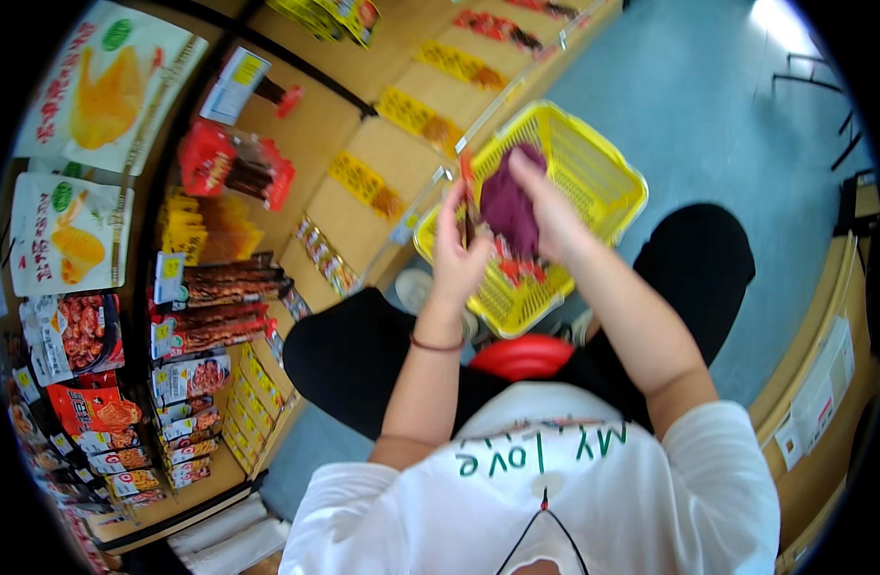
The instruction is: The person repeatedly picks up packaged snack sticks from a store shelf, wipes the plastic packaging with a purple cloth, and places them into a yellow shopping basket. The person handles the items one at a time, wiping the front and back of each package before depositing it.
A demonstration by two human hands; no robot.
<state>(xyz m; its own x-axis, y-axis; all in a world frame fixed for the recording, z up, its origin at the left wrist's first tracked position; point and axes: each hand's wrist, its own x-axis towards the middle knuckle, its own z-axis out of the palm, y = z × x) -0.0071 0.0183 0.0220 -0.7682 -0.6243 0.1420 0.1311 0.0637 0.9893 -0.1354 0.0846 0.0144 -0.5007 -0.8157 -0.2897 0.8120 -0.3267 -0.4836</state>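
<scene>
Both hands are raised in front of me over a yellow plastic shopping basket (608, 169), and they are slightly blurred. My left hand (458, 248) holds a narrow snack packet (468, 172) with a red end, partly hidden by the fingers. In my right hand (551, 208) is a bunched dark purple cloth (508, 198), the thumb lying over it. The cloth is close beside the packet; I cannot tell if they touch. Below the cloth, red-and-clear snack packets (517, 269) show against the basket; whether they lie in it or are held is unclear.
Shelving to the left carries hanging snack packs (238, 162) and white food pouches (70, 233). Yellow packets (368, 185) lie along a wooden shelf (386, 154) beside the basket. A red rounded seat (526, 357) shows between my knees. A wooden counter (813, 338) curves along the right.
</scene>
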